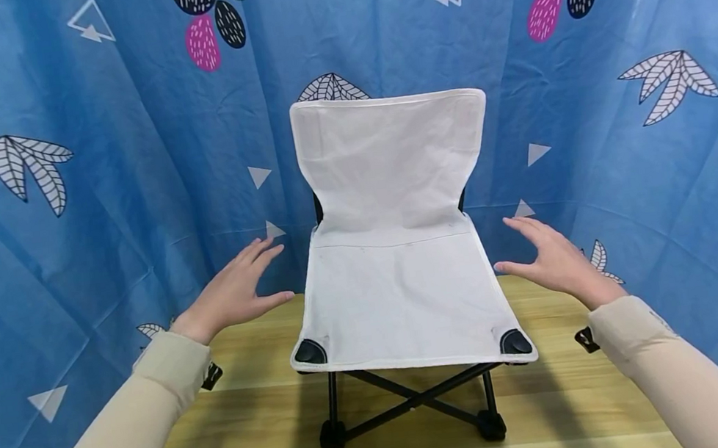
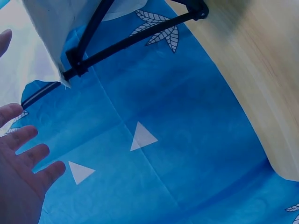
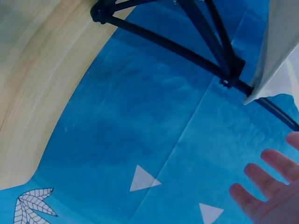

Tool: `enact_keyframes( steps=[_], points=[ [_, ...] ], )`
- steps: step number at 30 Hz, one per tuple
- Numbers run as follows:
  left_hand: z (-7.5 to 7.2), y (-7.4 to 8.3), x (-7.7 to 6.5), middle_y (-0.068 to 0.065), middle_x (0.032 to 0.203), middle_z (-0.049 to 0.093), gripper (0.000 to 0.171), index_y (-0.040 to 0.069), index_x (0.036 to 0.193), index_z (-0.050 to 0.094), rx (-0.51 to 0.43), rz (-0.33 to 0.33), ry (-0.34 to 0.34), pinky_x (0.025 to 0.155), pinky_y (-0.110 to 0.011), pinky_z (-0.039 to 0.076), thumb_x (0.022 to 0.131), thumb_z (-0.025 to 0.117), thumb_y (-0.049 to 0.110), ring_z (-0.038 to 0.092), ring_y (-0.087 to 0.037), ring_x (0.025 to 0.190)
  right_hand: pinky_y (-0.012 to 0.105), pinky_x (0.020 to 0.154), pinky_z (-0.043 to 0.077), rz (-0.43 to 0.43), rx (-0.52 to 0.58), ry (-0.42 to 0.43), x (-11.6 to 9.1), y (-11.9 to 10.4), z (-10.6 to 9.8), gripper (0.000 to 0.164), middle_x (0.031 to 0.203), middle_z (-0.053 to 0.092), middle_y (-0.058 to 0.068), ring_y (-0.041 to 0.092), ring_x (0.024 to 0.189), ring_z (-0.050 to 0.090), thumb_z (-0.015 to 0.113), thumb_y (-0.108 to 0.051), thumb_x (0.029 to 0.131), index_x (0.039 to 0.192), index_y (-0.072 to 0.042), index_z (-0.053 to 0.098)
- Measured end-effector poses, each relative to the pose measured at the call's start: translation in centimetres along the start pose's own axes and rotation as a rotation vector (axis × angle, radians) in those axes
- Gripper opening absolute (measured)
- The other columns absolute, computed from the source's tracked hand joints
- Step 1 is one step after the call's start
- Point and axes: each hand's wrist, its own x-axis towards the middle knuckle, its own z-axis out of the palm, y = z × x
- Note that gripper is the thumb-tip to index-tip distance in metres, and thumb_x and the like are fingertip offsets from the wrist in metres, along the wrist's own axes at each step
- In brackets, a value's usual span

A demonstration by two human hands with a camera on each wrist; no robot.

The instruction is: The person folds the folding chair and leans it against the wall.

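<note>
A folding chair with a white fabric seat and back stands unfolded on a wooden tabletop, its black crossed legs showing under the front edge. To its left, my left hand is held out with the fingers spread, apart from the seat. On the other side, my right hand mirrors it, thumb pointing towards the seat. Neither hand holds anything. In the left wrist view, the fingers of my left hand overlap the chair's black frame tube. The right wrist view shows my right hand below the frame.
The wooden tabletop extends under the chair and has rounded corners. A blue patterned curtain hangs close behind the chair and along both sides. Black straps show at both cuffs.
</note>
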Motion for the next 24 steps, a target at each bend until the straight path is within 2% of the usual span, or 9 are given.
enact_keyframes(
  steps=[9,18,24],
  points=[
    [-0.5,0.4,-0.4,-0.024,0.175,0.033,0.092,0.009,0.167,0.041,-0.021,0.050,0.034,0.125,-0.071,0.034,0.098,0.077,0.056,0.027,-0.047,0.164,0.081,0.118,0.032,-0.068,0.004,0.038,-0.4,-0.8,0.0,0.094,0.170,0.040,0.028,0.056,0.156,0.034,0.084,-0.050,0.094,0.168,-0.012,0.041],
    [-1.1,1.4,-0.5,-0.018,0.176,0.033,0.089,0.011,0.167,0.044,-0.049,0.083,0.008,0.126,-0.070,0.034,0.097,0.079,0.054,0.028,-0.045,0.164,0.081,0.117,0.034,-0.096,0.012,0.059,-0.7,-1.9,-0.2,0.092,0.168,0.044,0.026,0.054,0.154,0.038,0.086,-0.047,0.092,0.166,-0.013,0.044],
    [-1.4,2.0,-0.8,-0.021,0.175,0.036,0.087,0.009,0.165,0.046,-0.036,0.127,0.026,0.124,-0.071,0.036,0.097,0.080,0.052,0.032,-0.047,0.162,0.079,0.117,0.037,-0.139,0.017,0.068,-1.0,-2.6,-0.2,0.090,0.166,0.046,0.026,0.053,0.153,0.040,0.088,-0.043,0.092,0.165,-0.012,0.046]
  ],
)
